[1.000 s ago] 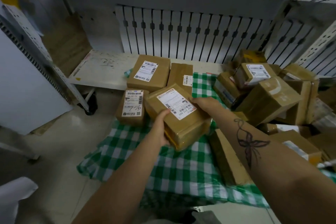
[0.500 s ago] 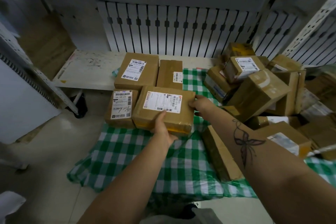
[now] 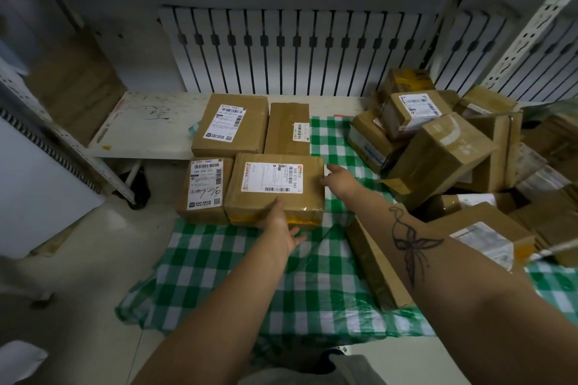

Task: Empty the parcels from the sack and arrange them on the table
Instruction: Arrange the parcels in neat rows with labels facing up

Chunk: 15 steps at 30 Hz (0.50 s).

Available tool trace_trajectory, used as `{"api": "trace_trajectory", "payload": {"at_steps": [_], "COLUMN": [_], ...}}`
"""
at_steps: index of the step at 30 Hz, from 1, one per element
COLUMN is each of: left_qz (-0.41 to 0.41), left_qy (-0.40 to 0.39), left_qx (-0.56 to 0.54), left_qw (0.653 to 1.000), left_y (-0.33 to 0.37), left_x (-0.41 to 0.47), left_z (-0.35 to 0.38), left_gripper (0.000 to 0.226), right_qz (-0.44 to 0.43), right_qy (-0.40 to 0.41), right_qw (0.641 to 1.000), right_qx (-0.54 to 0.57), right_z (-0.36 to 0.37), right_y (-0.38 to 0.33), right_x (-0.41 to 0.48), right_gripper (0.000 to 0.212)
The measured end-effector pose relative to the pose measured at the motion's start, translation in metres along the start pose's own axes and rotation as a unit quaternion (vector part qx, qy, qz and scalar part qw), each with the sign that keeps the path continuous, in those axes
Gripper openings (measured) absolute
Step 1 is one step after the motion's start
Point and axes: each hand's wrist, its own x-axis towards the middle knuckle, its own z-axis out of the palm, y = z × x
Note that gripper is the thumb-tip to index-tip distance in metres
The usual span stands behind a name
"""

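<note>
A brown taped parcel (image 3: 275, 194) with a white label lies flat on the green-and-white checked sack (image 3: 250, 275), which is spread over the white table (image 3: 144, 125). My left hand (image 3: 280, 225) rests against the parcel's near edge, thumb on it, fingers apart on the sack. My right hand (image 3: 339, 180) touches its right edge with loose fingers. The parcel sits against a small labelled parcel (image 3: 205, 189) on its left. Two more parcels (image 3: 230, 126) stand in a row just behind it.
A loose heap of brown parcels (image 3: 438, 150) fills the right side. A long flat parcel (image 3: 375, 262) lies under my right forearm. A slatted white panel (image 3: 297, 50) stands behind the table, a shelf upright (image 3: 531, 28) at right, and floor (image 3: 78, 259) to the left.
The parcel came down from a tilted hold in both hands, turned square and now lies flat beside the small parcel. Both hands have loosened at its edges.
</note>
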Motion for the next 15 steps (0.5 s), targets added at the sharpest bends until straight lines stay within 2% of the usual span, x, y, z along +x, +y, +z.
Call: {"api": "trace_trajectory", "payload": {"at_steps": [8,15], "left_qz": [-0.003,0.02], "left_qy": [-0.033,-0.045], "left_qx": [0.071,0.212], "left_qw": [0.997,0.976], "left_y": [-0.018,-0.06], "left_x": [-0.024,-0.05], "left_z": [0.005,0.011], "left_gripper": [0.07,0.05], "right_qz": [0.016,0.0], "right_qy": [0.033,0.069], "right_qw": [0.999,0.996], "right_qx": [-0.036,-0.063], "right_z": [-0.016,-0.028], "right_y": [0.015,0.044], "right_x": [-0.028,-0.058], "right_gripper": [0.044,0.042]}}
